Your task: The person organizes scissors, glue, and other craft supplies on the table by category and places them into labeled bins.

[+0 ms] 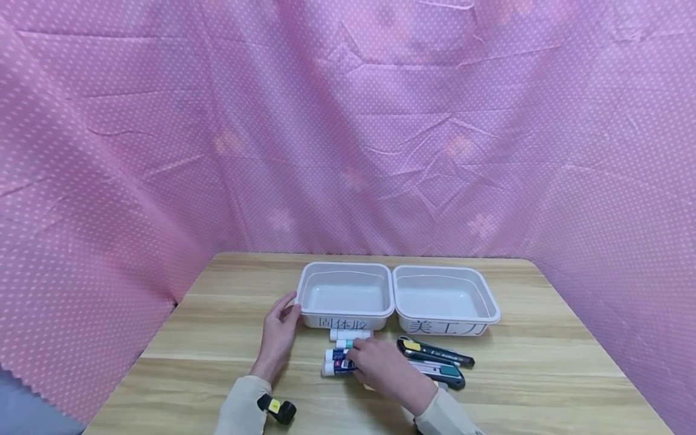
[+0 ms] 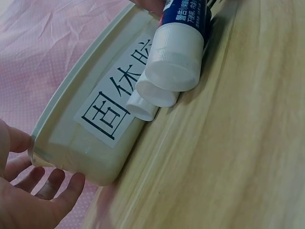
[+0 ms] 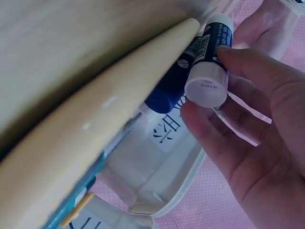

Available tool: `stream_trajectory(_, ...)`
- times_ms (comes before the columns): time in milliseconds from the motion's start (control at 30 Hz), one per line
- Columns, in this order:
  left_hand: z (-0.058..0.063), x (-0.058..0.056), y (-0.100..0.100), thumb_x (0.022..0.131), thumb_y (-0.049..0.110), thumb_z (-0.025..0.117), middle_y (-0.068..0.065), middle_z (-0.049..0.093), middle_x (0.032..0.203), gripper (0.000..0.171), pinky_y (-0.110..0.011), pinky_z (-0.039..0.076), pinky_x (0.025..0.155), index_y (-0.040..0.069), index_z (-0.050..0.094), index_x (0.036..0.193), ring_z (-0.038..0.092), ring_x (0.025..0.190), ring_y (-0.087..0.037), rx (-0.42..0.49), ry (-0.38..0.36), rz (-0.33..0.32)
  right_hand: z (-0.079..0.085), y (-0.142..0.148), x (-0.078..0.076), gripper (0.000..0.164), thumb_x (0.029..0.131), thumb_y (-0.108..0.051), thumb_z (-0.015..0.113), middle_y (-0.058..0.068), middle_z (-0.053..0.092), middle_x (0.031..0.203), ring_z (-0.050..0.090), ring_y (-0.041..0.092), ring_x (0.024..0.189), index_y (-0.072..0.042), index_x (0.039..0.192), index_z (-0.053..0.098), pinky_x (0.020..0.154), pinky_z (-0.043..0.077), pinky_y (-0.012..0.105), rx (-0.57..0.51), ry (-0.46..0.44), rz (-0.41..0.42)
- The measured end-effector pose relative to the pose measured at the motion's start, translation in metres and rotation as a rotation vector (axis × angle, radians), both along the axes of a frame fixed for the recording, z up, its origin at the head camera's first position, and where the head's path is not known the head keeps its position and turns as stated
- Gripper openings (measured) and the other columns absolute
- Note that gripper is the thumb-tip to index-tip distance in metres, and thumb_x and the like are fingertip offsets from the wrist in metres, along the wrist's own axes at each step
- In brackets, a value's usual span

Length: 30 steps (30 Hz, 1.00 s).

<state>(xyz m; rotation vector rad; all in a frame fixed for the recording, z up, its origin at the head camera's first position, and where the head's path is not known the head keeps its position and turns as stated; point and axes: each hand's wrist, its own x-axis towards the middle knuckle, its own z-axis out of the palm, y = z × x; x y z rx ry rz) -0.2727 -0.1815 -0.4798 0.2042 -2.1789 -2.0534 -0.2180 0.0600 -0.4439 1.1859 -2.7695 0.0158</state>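
My right hand [image 1: 388, 368] pinches a glue stick [image 3: 214, 52] with a dark blue label and white ends, thumb on the label. Other glue sticks lie beside it, one with a blue cap [image 3: 167, 93] and one white [image 1: 350, 333], in front of the left white box [image 1: 345, 314]. That box carries a label of printed characters [image 2: 107, 117]. At its left end my left hand [image 1: 280, 329] rests with spread fingers, fingertips touching the rim and outer wall. To the right of my right hand lie a black utility knife [image 1: 437, 350] and a grey-green one [image 1: 451, 373].
A second white box [image 1: 448, 319], also labelled, stands against the left one's right side. A long, smooth cream object [image 3: 95, 109] lies under my right wrist. Pink dotted cloth [image 1: 348, 133] hangs behind and around the wooden table [image 1: 185, 362].
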Motion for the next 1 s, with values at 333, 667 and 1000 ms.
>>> stream_trajectory(333,-0.003,-0.001,0.000,0.106,0.014,0.054,-0.013,0.035,0.162,0.048,-0.041,0.051,0.111,0.009,0.044,0.153,0.050,0.137,-0.033,0.015,0.026,0.002,0.013,0.006,0.002,0.020,0.089,-0.020,0.078,-0.003,0.068,0.101,0.062,0.010,0.088,-0.016,0.108,0.075,0.071,0.057,0.021,-0.056,0.042,0.025)
stream_trajectory(667,-0.005,0.000,-0.001,0.106,0.015,0.054,-0.016,0.041,0.157,0.048,-0.041,0.052,0.110,0.010,0.044,0.153,0.053,0.135,-0.033,0.013,0.024,-0.001,0.025,0.009,-0.001,0.022,0.091,-0.016,0.078,-0.004,0.067,0.100,0.059,0.005,0.086,-0.016,0.113,0.076,0.072,0.058,0.018,-0.124,0.097,0.042)
stream_trajectory(1000,-0.006,-0.001,-0.001,0.107,0.019,0.054,-0.016,0.042,0.157,0.049,-0.041,0.051,0.111,0.012,0.043,0.154,0.052,0.136,-0.034,0.011,0.019,-0.005,0.038,0.014,-0.004,0.028,0.093,-0.016,0.076,-0.001,0.069,0.110,0.065,0.011,0.095,-0.015,0.121,0.073,0.080,0.061,0.021,-0.179,0.096,0.036)
